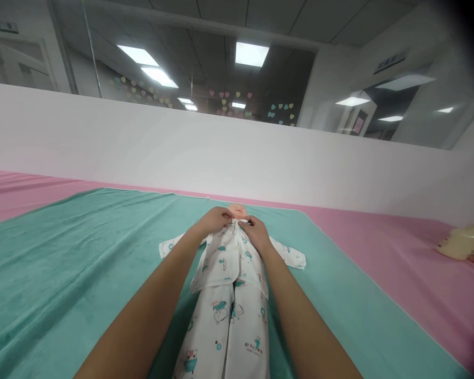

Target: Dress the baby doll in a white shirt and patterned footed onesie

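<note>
left hand (218, 219), right hand (256, 231): fingers curled nearly closed, tips pinching shirt (221, 260) at collar | shirt: on doll (237, 210), sleeves spread | pants (211, 331): below shirt | doll: on its back on blanket (102, 273) | sheet (363, 242): beyond blanket, by wall (221, 158)

The light is even and moderately bright. White light panels (252, 54) glow in the upper part, burned out to plain white, and the glass (288, 73) around them looks dim and greyish. The white wall (221, 152) is softly lit, while darker shade lies along the folds of the teal blanket (82, 252) and beside the printed trousers (211, 321). The wide lens makes straight lines lean. The upper right corner falls to black, with a blurred border. Small print on the white jacket (219, 263) is not sharp.
</note>
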The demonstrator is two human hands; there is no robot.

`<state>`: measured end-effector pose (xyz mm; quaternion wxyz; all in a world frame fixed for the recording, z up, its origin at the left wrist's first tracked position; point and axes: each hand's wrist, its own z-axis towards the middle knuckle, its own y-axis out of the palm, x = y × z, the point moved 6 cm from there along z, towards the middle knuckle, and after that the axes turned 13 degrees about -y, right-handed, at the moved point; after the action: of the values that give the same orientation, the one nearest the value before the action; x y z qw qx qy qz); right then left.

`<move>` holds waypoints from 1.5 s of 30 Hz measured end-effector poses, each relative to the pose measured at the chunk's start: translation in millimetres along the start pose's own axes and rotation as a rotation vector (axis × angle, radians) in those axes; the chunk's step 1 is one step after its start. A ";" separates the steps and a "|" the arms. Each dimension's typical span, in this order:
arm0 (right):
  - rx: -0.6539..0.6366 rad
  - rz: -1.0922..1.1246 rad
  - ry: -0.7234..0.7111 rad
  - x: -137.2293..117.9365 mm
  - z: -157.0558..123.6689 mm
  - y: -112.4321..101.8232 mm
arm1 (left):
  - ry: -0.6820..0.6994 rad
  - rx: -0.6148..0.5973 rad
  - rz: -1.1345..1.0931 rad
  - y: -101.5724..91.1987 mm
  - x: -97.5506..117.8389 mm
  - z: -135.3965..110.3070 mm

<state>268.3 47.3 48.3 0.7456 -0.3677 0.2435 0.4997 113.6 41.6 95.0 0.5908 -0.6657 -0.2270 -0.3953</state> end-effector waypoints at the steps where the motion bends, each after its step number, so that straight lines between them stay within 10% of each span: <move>1: 0.010 -0.005 0.003 0.3 0.0 -0.5 | 0.006 -0.008 -0.040 0.7 -1.1 0.8; 22: 0.072 0.219 0.060 23.5 -5.3 -0.8 | 0.050 0.276 -0.010 17.5 -12.4 19.9; 45: 0.077 -0.029 0.150 16.9 6.4 -0.9 | 0.063 0.186 -0.180 20.9 -11.9 19.8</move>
<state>275.5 61.7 40.2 0.7460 -0.3787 0.3121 0.4501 127.9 58.6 73.1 0.6189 -0.5721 -0.3031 -0.4447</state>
